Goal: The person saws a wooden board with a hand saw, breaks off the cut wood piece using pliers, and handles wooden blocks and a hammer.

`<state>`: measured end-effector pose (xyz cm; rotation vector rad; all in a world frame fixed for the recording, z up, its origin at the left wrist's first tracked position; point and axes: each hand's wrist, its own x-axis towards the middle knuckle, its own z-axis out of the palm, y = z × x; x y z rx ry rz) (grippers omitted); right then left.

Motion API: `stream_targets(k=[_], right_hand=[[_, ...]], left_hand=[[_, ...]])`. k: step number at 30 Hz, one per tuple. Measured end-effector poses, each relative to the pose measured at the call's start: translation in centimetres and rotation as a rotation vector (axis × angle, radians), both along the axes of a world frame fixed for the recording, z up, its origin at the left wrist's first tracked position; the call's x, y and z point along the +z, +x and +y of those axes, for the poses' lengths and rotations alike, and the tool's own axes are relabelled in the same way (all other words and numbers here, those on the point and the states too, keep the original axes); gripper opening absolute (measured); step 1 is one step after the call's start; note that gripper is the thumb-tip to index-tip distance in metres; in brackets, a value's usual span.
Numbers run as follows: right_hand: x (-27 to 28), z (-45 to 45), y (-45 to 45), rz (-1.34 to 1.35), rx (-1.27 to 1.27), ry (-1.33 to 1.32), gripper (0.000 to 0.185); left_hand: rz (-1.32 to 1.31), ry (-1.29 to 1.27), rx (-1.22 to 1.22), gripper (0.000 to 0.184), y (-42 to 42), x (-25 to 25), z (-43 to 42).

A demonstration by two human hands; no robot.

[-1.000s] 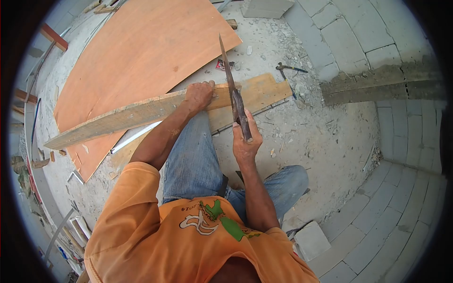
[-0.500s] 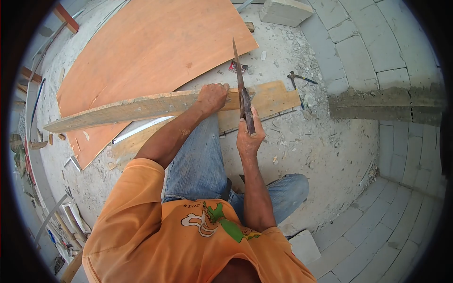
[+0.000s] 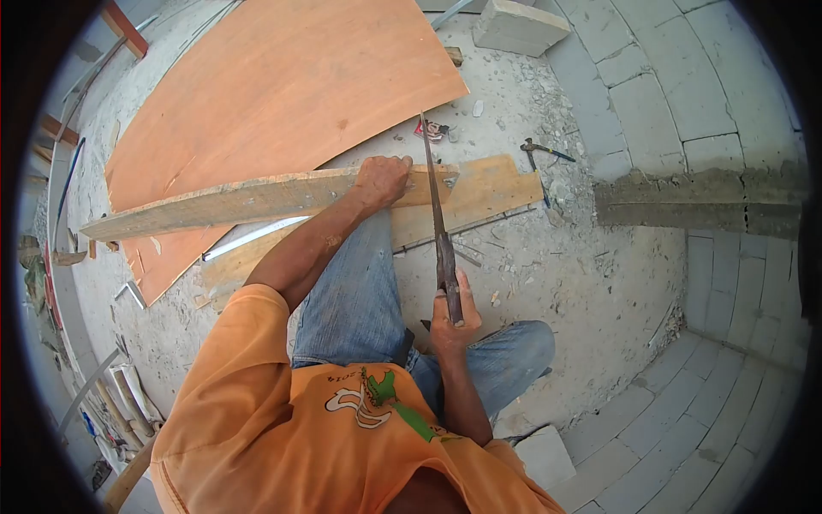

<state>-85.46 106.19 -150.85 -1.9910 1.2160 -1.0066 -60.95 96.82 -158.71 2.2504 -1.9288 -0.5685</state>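
The block wall [image 3: 676,77] takes up the whole right side, bending round behind the person's right. The dusty floor [image 3: 591,283] spreads from its foot, strewn with rubble and thin scraps. A large plywood sheet [image 3: 282,94] covers the floor ahead and to the left. Across its near part runs the plank [image 3: 257,195], tilted on edge, its right end in front of the person; the left knee is hidden beneath it. A flat board [image 3: 497,184] lies lower down, sticking out past the plank's right end, below the line of the blade. One pale block [image 3: 521,27] sits beyond the plywood's right corner, another [image 3: 545,456] beside the person's right hip.

The saw [image 3: 439,223] points away from the body, its blade crossing near the plank's right end; whether the teeth touch wood cannot be told. The left hand [image 3: 383,180] is clamped over the plank, just left of the blade, and its forearm hides part of the plank. The right hand [image 3: 452,325] is wrapped around the saw's handle.

A white strip [image 3: 253,239] lies between plank and board on the left. Pincers [image 3: 529,147] rest near the board's right end; a red packet [image 3: 432,131] lies just beside the blade's tip.
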Motion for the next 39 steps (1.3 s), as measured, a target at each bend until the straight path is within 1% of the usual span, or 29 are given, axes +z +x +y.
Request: stream_targets(k=[2,4,5,7,8,9,10,11,12,14,15,16,17,18,19,21,22,24,25,27,29,31,33,35,36,37,38,39], right_hand=[[-0.5,-0.2,0.4,-0.005,-0.03,-0.031,0.049],[0.7,-2.9,4.1,-0.067,-0.057,0.255,0.047],[0.1,-4.0,5.0,-0.059,-0.038,0.236,0.047],[-0.4,-2.2,3.9,-0.054,-0.108,0.35,0.047],[-0.6,-1.5,2.8,-0.007,-0.087,0.133,0.05],[-0.9,0.4,1.5,-0.007,-0.09,0.146,0.05],[-0.4,1.8,-0.1,0.048,-0.055,0.031,0.05],[-0.7,2.0,-0.6,0.068,-0.037,-0.032,0.05],[-0.3,2.0,-0.7,0.088,-0.022,-0.095,0.05],[1.9,0.5,0.8,0.03,0.053,0.236,0.05],[2.0,2.2,0.3,0.053,0.042,0.245,0.05],[1.1,3.8,1.5,0.165,0.051,0.237,0.049],[0.7,4.2,1.3,0.198,0.02,0.156,0.049],[0.4,4.5,1.1,0.232,-0.015,0.076,0.05],[0.8,3.4,0.0,0.236,-0.013,0.086,0.05],[1.0,0.4,-0.8,-0.032,-0.071,0.225,0.05],[0.6,-1.8,0.6,-0.033,-0.067,0.211,0.05],[-0.6,-5.6,3.7,-0.081,-0.06,0.274,0.047],[-0.9,-4.7,4.2,-0.072,-0.062,0.295,0.047],[-1.3,-5.1,5.1,-0.07,-0.045,0.305,0.044],[-1.8,-2.5,2.6,-0.044,-0.069,0.251,0.044],[-0.4,0.5,-1.2,-0.012,0.002,0.058,0.049],[-1.0,-2.0,1.2,-0.029,-0.022,0.051,0.05],[-1.9,-3.7,3.7,-0.028,-0.028,0.057,0.05],[-2.7,-5.2,5.1,-0.052,-0.012,-0.022,0.05],[-2.7,-4.4,4.0,-0.042,-0.038,-0.062,0.051],[-2.4,-3.8,3.1,-0.047,-0.047,0.047,0.051],[-2.0,-3.2,2.2,-0.049,-0.06,0.155,0.051]], left_hand=[[-0.013,0.01,-0.012,0.035,0.5,-0.2,-0.4],[-0.036,-0.077,0.027,0.036,0.5,-1.1,-0.4],[-0.03,-0.096,0.047,0.036,1.6,-1.2,-1.5],[-0.011,0.002,-0.014,0.037,1.2,-1.6,-1.6],[-0.028,-0.009,-0.02,0.038,1.3,-1.5,-1.3],[-0.027,0.004,-0.023,0.038,1.6,-1.5,-1.3],[-0.032,0.023,-0.011,0.037,1.3,-1.4,-1.4],[-0.046,0.032,0.004,0.035,1.2,-1.4,-1.7],[-0.061,-0.068,0.007,0.029,1.3,-2.6,-1.4],[-0.062,-0.077,0.017,0.029,2.5,-2.8,-2.7],[-0.054,-0.049,0.022,0.029,1.7,-3.2,-2.4],[-0.066,-0.058,0.028,0.034,1.8,-2.7,-2.2],[-0.078,-0.051,0.015,0.034,1.7,-2.2,-2.1],[-0.056,-0.006,0.007,0.03,1.4,-1.1,-2.0],[-0.03,0.042,0.006,0.027,1.2,-0.6,-1.5],[-0.022,0.009,0.009,0.029,0.5,-1.5,-0.9],[-0.023,-0.037,0.035,0.031,0.8,-1.6,-1.2],[-0.025,-0.041,0.04,0.031,1.3,-1.0,-1.8],[-0.015,-0.005,0.038,0.032,0.9,-1.0,-0.4],[-0.007,0.012,0.031,0.033,0.7,-0.3,-1.2],[-0.007,0.046,0.013,0.033,1.0,-0.1,-1.4],[-0.017,0.005,0.032,0.034,0.5,-1.2,-0.8],[-0.046,-0.033,0.012,0.034,0.7,-1.6,-1.3],[-0.059,-0.042,0.061,0.036,0.6,-2.0,-1.2],[-0.059,-0.065,0.072,0.036,1.4,-1.3,-2.3],[-0.018,0.015,0.042,0.037,0.6,-0.1,-2.0],[-0.003,0.096,0.026,0.037,0.8,0.7,-1.7],[-0.035,0.078,0.04,0.037,2.6,0.8,-2.7]])
